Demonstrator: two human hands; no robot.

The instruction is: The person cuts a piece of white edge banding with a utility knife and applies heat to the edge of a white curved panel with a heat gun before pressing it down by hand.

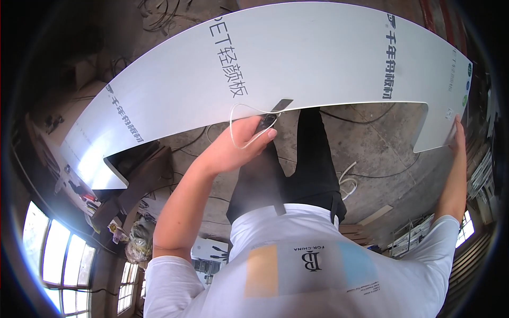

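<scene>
A large white board (313,58) with printed film and a notch cut in its near side spans the view, bent by the lens. At the board's near edge, my left hand (246,139) is closed around a black-handled tool (268,122). The tool's flat dark end (283,105) lies over the board's edge. A thin white strip (231,119) loops around my left hand and the tool. My right hand (458,135) grips the board's right end, with its thumb or fingers partly hidden by the board.
Below the board, dark cables (360,172) and a coiled white strip (348,183) lie on the concrete floor (382,153). A cluttered bench (79,185) with tools stands at the left. Stacked panels (481,172) are at the far right.
</scene>
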